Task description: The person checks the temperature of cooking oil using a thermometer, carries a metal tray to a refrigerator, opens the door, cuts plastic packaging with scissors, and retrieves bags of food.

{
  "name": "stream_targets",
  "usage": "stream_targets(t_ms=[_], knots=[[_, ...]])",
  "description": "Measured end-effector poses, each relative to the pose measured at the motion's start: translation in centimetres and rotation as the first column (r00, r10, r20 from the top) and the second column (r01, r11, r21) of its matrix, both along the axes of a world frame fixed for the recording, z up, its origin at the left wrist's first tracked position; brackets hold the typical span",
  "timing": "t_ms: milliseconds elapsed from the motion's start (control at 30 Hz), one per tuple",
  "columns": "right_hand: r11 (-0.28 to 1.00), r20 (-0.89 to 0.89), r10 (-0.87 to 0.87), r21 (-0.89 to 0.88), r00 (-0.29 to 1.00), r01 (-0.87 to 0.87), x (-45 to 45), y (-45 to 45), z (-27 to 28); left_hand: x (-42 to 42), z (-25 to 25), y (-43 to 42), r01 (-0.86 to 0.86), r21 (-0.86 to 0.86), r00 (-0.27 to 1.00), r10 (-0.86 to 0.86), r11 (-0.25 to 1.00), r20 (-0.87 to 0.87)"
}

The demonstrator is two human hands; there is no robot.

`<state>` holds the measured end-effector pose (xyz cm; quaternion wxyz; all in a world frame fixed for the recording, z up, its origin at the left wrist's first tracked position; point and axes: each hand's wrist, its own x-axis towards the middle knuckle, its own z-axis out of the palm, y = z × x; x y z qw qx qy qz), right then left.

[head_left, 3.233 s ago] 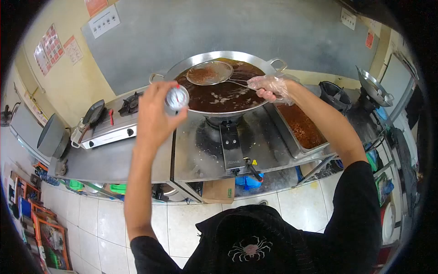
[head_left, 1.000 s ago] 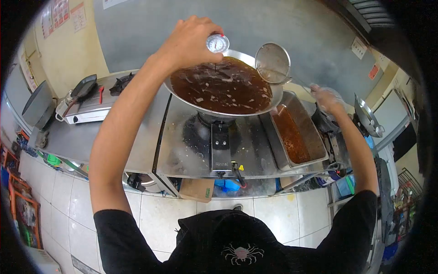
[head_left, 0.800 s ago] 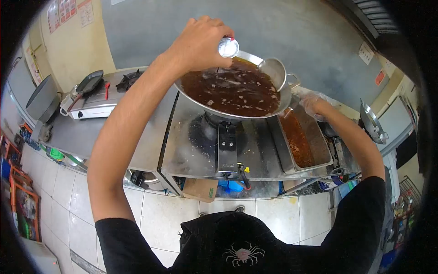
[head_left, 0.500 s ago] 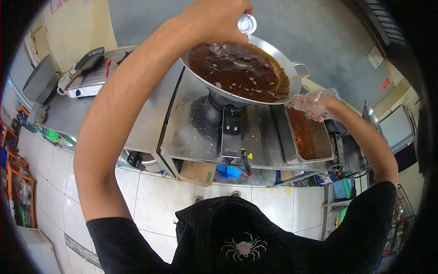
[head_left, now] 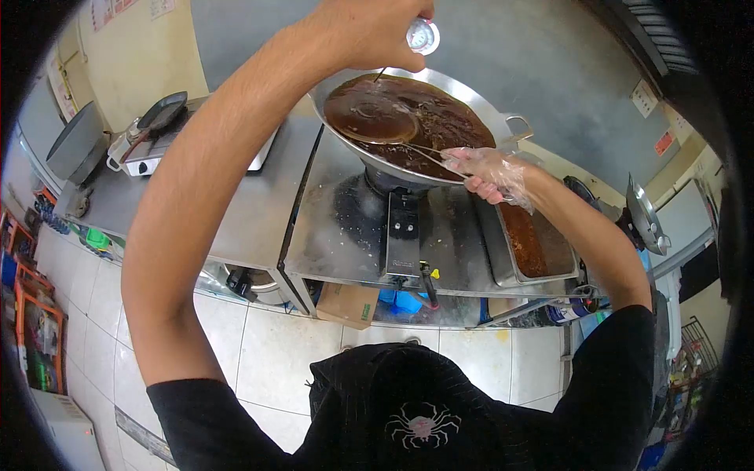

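Observation:
A wide metal wok, filled with dark brown liquid, stands on a burner. My left hand is raised over its far left rim, closed around an object with a round, silvery, shiny end; the rest is hidden by the fingers. A thin dark line drops from below that hand to the liquid; I cannot tell whether it is a stream or a stem. My right hand, in a clear plastic glove, grips the wire handle of a round skimmer. The skimmer's hoop lies partly in the liquid at the wok's left side.
Right of the burner control box sits a rectangular metal pan with reddish-brown contents. On the left counter are a white stove and a dark frying pan. A cardboard box shows beneath the steel table.
My right hand has moved left from the wok's right edge to its near right rim. The skimmer's hoop now shows in the liquid at left. My left hand stays nearly in place.

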<state>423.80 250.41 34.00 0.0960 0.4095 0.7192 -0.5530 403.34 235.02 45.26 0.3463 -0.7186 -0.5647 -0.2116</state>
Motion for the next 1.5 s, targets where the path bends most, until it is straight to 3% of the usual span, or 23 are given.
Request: stream_targets(t_ms=[200, 267, 500, 633, 833, 900, 1067, 1133, 1200, 1267, 1367, 1500], knots=[[0.998, -0.076, -0.046, 0.041, 0.996, 0.049, 1.2, -0.3, 0.2, 0.6, 1.2, -0.9, -0.027, -0.001, 0.999, 0.027, 1.0, -0.021], [0.998, -0.152, -0.056, -0.049, 0.987, 0.049, 1.8, 0.1, 0.2, 0.8, 1.5, -1.3, -0.012, 0.007, 0.999, 0.012, 1.0, -0.033], [0.991, -0.261, -0.09, -0.119, 0.961, 0.061, 5.1, 0.1, 1.8, 1.0, 1.2, -4.3, 0.049, 0.048, 0.998, -0.047, 0.998, -0.031], [0.985, -0.299, -0.131, -0.147, 0.945, 0.09, 6.9, 1.4, 2.1, 0.1, -1.3, -6.6, 0.047, 0.013, 0.994, -0.048, 0.999, 0.096], [0.979, -0.387, -0.202, -0.055, 0.9, 0.196, 9.1, 3.0, 1.6, 1.6, -8.7, -7.5, -0.14, 0.087, 0.945, 0.107, 0.986, 0.308], [0.942, -0.376, -0.301, 0.026, 0.876, 0.335, 9.4, 2.7, 1.9, 3.0, -11.6, -6.9, -0.163, 0.127, 0.908, 0.099, 0.978, 0.407], [0.954, -0.379, -0.283, -0.02, 0.881, 0.298, 11.8, 4.4, 1.7, 5.9, -17.7, -4.1, -0.069, 0.147, 0.861, -0.016, 0.987, 0.509], [0.931, -0.374, -0.287, 0.107, 0.882, 0.348, 12.2, 3.8, 1.6, 6.3, -19.6, -2.5, -0.028, 0.133, 0.817, -0.053, 0.991, 0.574], [0.922, -0.387, -0.315, 0.094, 0.867, 0.376, 12.9, 2.9, 1.9, 6.3, -20.9, -0.7, 0.019, 0.152, 0.798, -0.107, 0.988, 0.593], [0.912, -0.444, -0.397, -0.091, 0.803, 0.4, 14.3, 2.9, 2.2, 6.5, -21.6, 0.6, 0.042, 0.157, 0.786, -0.129, 0.987, 0.604], [0.888, -0.513, -0.392, 0.004, 0.763, 0.459, 16.6, 2.0, 1.6, 6.6, -21.8, 2.0, 0.049, 0.169, 0.802, -0.139, 0.984, 0.581], [0.833, -0.517, -0.478, -0.009, 0.71, 0.554, 21.1, 1.2, 1.3, 6.8, -22.1, 3.4, 0.094, 0.149, 0.773, -0.166, 0.984, 0.613]])
